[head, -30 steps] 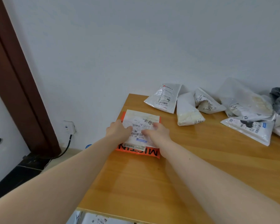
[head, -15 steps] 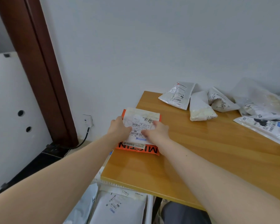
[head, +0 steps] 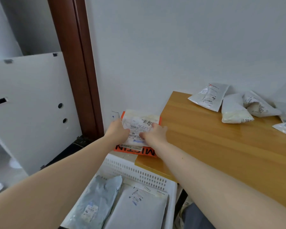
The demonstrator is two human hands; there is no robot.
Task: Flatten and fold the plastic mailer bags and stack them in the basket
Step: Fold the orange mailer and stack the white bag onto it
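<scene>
Both hands have carried the folded orange bag [head: 135,150] off the table's left end since 0.5 s ago; it was lying on the tabletop then, now it hangs out past the edge, above the far rim of the white basket [head: 135,171]. Left hand [head: 118,131] grips the bag's left side, thumb curled onto the white shipping label [head: 139,128]; right hand [head: 155,133] pinches the right part of the label w/ fingers curled down on it. So both hands are clamped on the bag. Bag is held roughly flat, long axis running near-to-far, away from the person, label side up, black lettering on the near orange edge reading upside down. Only its right edge overlaps the wooden table [head: 213,146]; can't tell if it touches the wood. Basket sits on the floor below the table's corner, w/ a grey-blue bag [head: 96,200] lying at left and a flat white bag [head: 139,210] beside it at right, both long-axis toward the person. On the table's far side, well apart from the hands, a few unfolded white bags [head: 234,109] lie near the wall. Brown door frame [head: 78,63] stands at left.
</scene>
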